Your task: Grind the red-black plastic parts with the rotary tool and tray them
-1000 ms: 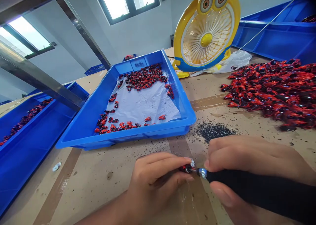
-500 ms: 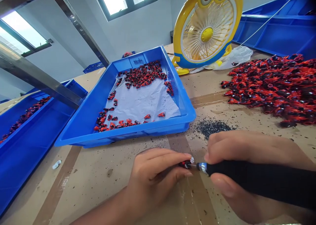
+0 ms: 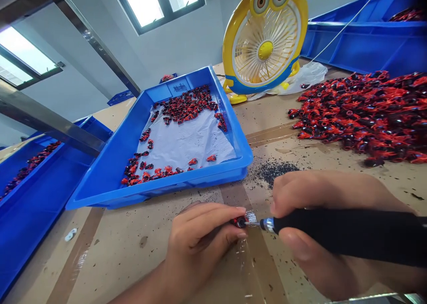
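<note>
My left hand [image 3: 203, 237] pinches a small red-and-black moulded part [image 3: 239, 222] between thumb and fingertips, just above the table. The part's dark round opening faces right; much of it is hidden by the fingers. My right hand [image 3: 310, 237] is wrapped round a thick black-handled tool [image 3: 347, 235] with a silver collar and a thin metal bit. The bit points left and its tip is at the part's opening; how deep it goes I cannot tell. Behind the hands is a patch of black shavings [image 3: 276, 170].
A blue tray [image 3: 245, 155] lined with white sheet holds many such parts. A large heap of red-and-black parts [image 3: 363, 113] lies at the right. A yellow fan [image 3: 266, 50] stands behind. More blue trays [image 3: 347, 42] are at right and left. A small white piece [image 3: 70, 234] lies on the table.
The view has turned slightly, so most things sit further left. The silver collar is a little further from the part, with more of the thin bit showing. Both hands keep their grip.
</note>
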`<control>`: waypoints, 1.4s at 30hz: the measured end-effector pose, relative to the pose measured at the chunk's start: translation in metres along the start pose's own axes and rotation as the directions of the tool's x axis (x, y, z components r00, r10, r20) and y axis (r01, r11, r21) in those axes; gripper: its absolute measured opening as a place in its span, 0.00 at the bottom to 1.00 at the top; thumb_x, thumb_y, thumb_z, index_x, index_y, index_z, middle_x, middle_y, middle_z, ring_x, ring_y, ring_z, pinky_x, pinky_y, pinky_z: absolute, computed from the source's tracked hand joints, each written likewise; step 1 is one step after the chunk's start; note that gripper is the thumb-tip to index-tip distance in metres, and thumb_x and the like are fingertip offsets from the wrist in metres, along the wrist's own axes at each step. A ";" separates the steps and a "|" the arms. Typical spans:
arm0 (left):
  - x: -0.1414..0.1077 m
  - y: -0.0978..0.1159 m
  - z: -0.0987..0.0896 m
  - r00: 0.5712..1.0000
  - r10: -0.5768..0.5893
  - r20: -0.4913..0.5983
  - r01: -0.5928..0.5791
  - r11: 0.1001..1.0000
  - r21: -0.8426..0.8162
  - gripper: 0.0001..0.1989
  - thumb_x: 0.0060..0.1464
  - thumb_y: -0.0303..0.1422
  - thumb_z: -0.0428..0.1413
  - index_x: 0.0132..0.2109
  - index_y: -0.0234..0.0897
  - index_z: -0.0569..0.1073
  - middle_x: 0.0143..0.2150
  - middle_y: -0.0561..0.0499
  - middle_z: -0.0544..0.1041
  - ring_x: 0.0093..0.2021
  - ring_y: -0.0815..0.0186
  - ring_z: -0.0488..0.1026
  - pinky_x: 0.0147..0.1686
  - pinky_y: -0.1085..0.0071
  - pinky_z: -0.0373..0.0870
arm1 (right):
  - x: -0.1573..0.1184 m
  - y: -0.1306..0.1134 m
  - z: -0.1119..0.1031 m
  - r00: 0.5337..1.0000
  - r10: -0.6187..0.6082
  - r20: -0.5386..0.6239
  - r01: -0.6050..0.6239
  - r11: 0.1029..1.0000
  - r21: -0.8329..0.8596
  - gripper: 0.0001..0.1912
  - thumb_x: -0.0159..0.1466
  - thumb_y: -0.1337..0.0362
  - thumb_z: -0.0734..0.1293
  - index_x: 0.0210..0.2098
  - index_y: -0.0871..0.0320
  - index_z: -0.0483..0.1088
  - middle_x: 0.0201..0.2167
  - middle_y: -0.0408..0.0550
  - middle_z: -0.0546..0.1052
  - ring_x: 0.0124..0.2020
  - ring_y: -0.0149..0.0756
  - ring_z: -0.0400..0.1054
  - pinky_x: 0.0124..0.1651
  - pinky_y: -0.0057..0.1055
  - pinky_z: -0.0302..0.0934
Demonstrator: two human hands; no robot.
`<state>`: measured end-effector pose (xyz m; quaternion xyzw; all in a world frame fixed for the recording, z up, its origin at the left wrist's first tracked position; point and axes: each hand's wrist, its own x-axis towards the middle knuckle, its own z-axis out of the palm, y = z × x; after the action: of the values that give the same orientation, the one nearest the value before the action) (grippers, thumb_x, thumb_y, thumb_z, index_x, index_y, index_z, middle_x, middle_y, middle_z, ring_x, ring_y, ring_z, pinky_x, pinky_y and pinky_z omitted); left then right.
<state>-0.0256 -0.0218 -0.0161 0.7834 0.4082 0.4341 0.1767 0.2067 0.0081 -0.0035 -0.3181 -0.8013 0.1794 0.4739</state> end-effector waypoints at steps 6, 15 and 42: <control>0.001 0.001 -0.002 1.000 0.011 -0.009 -0.011 1.000 0.000 0.08 0.67 0.37 0.67 0.45 0.39 0.87 0.38 0.52 0.90 0.36 0.71 0.87 0.43 0.85 0.81 | 0.001 -0.003 -0.010 0.999 0.031 -0.014 -0.029 0.992 0.125 0.10 0.64 0.57 0.75 0.34 0.51 0.72 0.22 0.40 0.72 0.21 0.31 0.67 0.19 0.27 0.59; 0.004 0.004 -0.003 1.000 0.001 0.004 -0.001 1.000 0.002 0.09 0.68 0.39 0.66 0.44 0.40 0.88 0.37 0.52 0.91 0.35 0.70 0.88 0.40 0.84 0.82 | 0.011 -0.006 -0.015 0.996 -0.008 0.085 -0.010 0.979 0.202 0.07 0.65 0.65 0.71 0.36 0.53 0.67 0.21 0.32 0.64 0.17 0.21 0.57 0.18 0.21 0.50; 0.003 0.005 -0.001 0.999 0.026 0.038 -0.027 1.000 0.008 0.06 0.66 0.34 0.67 0.47 0.39 0.89 0.35 0.50 0.90 0.30 0.67 0.86 0.31 0.78 0.81 | 0.013 -0.004 -0.005 0.991 -0.124 0.041 0.122 0.992 0.036 0.04 0.62 0.68 0.69 0.35 0.53 0.69 0.24 0.34 0.77 0.22 0.22 0.72 0.26 0.19 0.66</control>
<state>-0.0233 -0.0228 -0.0112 0.7975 0.3962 0.4199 0.1751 0.2055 0.0139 0.0092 -0.2564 -0.8263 0.1700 0.4718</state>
